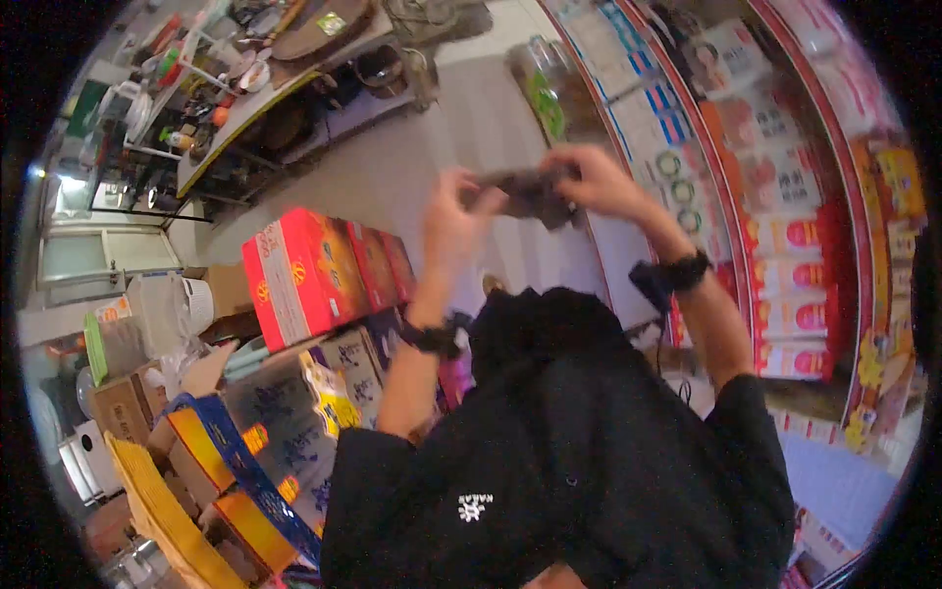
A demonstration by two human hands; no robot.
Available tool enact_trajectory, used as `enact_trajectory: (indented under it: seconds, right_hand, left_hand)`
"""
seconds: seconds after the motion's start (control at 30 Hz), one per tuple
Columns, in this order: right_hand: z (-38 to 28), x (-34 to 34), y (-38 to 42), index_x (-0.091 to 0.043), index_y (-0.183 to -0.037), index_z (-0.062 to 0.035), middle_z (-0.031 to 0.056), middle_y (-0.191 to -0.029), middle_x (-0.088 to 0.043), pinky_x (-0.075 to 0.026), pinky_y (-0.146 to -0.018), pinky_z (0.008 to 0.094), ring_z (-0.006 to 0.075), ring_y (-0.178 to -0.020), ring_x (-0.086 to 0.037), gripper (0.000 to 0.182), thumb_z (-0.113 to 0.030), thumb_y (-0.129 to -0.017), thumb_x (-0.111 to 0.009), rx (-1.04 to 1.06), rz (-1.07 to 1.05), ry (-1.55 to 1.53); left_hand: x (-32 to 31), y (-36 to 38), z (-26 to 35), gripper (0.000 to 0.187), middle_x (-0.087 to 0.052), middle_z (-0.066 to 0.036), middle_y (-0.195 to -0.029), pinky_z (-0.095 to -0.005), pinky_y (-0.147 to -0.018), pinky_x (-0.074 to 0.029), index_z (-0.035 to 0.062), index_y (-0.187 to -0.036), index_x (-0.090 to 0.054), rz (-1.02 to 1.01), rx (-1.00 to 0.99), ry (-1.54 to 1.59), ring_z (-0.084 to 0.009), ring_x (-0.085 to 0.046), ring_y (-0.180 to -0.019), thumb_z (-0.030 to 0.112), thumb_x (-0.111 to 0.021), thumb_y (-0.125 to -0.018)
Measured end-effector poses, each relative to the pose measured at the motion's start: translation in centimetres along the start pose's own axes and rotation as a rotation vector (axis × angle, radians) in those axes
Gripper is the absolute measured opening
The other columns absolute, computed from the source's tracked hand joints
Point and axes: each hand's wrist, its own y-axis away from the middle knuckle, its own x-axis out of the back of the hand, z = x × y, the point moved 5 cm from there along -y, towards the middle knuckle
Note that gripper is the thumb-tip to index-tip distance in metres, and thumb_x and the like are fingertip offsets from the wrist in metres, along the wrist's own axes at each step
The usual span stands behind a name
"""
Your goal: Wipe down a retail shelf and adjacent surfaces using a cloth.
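Observation:
A dark, crumpled, cloth-like item (530, 193) is stretched between my two hands, above the floor of an aisle. My left hand (459, 216) is blurred, with its fingers bent around the item's left end. At the right end, my right hand (597, 181) pinches the item between thumb and fingers. Each wrist wears a black band. What the item is exactly is too blurred to tell.
Shelves of packaged goods (785, 245) line the right side. Red boxes (319, 275) stand on stacked cartons (285, 412) at the left. A rack with pans and bottles (265, 98) is at the upper left. A clear container with green contents (551, 98) stands ahead.

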Motion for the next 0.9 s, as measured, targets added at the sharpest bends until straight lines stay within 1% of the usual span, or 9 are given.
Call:
enact_trajectory:
  seconds: [0.07, 0.1, 0.2, 0.3, 0.47, 0.6, 0.67, 0.77, 0.9]
  right_hand:
    - [-1.2, -3.0, -2.3, -0.070, -0.101, 0.0015, 0.0143, -0.080, -0.069, -0.052, -0.069, 0.0347, 0.0132, -0.075, -0.063, 0.022, -0.009, -0.082, -0.067, -0.298, -0.096, 0.004]
    - [-1.8, -4.2, -3.2, -0.070, -0.099, 0.0019, 0.0155, -0.079, -0.070, -0.052, -0.068, 0.0350, 0.0138, -0.073, -0.064, 0.021, -0.012, -0.083, -0.070, -0.269, -0.056, 0.047]
    - [1.0, -6.7, -6.4, -0.068, -0.084, 0.0015, 0.0158, -0.073, -0.068, -0.051, -0.062, 0.0382, 0.0170, -0.068, -0.064, 0.024, -0.020, -0.082, -0.079, -0.218, 0.051, 0.143]
    - [0.0, -8.1, -8.8, -0.069, -0.085, 0.0014, 0.0169, -0.074, -0.068, -0.051, -0.064, 0.0385, 0.0204, -0.068, -0.065, 0.028, -0.023, -0.080, -0.083, -0.175, 0.081, 0.108]
    - [-3.3, -10.0, -11.8, -0.071, -0.090, 0.0007, 0.0190, -0.082, -0.071, -0.053, -0.068, 0.0397, 0.0318, -0.074, -0.070, 0.028, -0.022, -0.078, -0.083, -0.134, -0.107, 0.200]
    - [-1.5, -11.1, -14.5, -0.071, -0.094, 0.0007, 0.0195, -0.082, -0.071, -0.054, -0.070, 0.0415, 0.0342, -0.075, -0.070, 0.026, -0.017, -0.078, -0.080, -0.017, -0.212, 0.272]
    - [-1.2, -11.5, -15.9, -0.071, -0.098, -0.0004, 0.0205, -0.083, -0.070, -0.053, -0.071, 0.0433, 0.0368, -0.077, -0.068, 0.028, -0.016, -0.077, -0.079, -0.049, -0.340, 0.301]
    - [2.5, -13.7, -18.3, -0.069, -0.094, 0.0025, 0.0212, -0.082, -0.068, -0.051, -0.073, 0.0444, 0.0411, -0.080, -0.066, 0.028, -0.013, -0.074, -0.081, 0.031, -0.264, 0.133]
    - [8.5, -17.5, -22.7, -0.069, -0.095, 0.0012, 0.0215, -0.085, -0.069, -0.051, -0.073, 0.0452, 0.0421, -0.084, -0.065, 0.028, -0.014, -0.073, -0.080, 0.074, -0.365, 0.190]
  left_hand:
    - [-0.2, 0.7, 2.9, 0.042, -0.073, -0.013, -0.101, -0.0407, -0.082, -0.056, 0.0046, -0.111, -0.066, -0.003, -0.126, 0.127, -0.0293, -0.072, -0.093, 0.030, -0.083, -0.081]
    - [-0.7, 0.8, 2.2, 0.039, -0.074, -0.014, -0.101, -0.0421, -0.082, -0.056, 0.0047, -0.112, -0.067, -0.027, -0.044, 0.139, -0.0321, -0.072, -0.094, 0.027, -0.081, -0.082]
    - [-0.2, -0.3, -2.2, 0.030, -0.072, -0.017, -0.104, -0.0450, -0.080, -0.056, 0.0058, -0.106, -0.070, -0.032, -0.082, 0.112, -0.0385, -0.069, -0.093, 0.024, -0.078, -0.083]
    - [1.7, -0.2, -4.5, 0.024, -0.072, -0.018, -0.098, -0.0472, -0.078, -0.055, 0.0063, -0.101, -0.071, 0.088, -0.081, 0.096, -0.0394, -0.069, -0.091, 0.021, -0.075, -0.082]
    - [4.8, -0.6, -8.2, 0.018, -0.070, -0.018, -0.095, -0.0494, -0.071, -0.055, 0.0085, -0.104, -0.068, 0.059, 0.038, -0.035, -0.0404, -0.068, -0.085, 0.019, -0.066, -0.090]
    - [9.7, -2.3, -8.5, 0.013, -0.070, -0.015, -0.093, -0.0505, -0.067, -0.054, 0.0090, -0.102, -0.064, 0.043, 0.112, -0.183, -0.0407, -0.068, -0.077, 0.017, -0.063, -0.092]
    - [12.0, -3.5, -6.8, 0.008, -0.068, -0.012, -0.087, -0.0474, -0.061, -0.054, 0.0102, -0.098, -0.062, 0.125, -0.008, -0.320, -0.0370, -0.069, -0.071, 0.015, -0.063, -0.092]
    - [14.9, -5.2, -3.7, 0.006, -0.066, -0.010, -0.084, -0.0429, -0.057, -0.054, 0.0108, -0.095, -0.061, 0.177, -0.182, -0.427, -0.0318, -0.068, -0.067, 0.016, -0.063, -0.092]
    - [19.3, -7.8, -0.4, 0.008, -0.063, -0.008, -0.081, -0.0405, -0.055, -0.052, 0.0094, -0.096, -0.063, 0.258, -0.231, -0.563, -0.0281, -0.066, -0.063, 0.014, -0.066, -0.089]
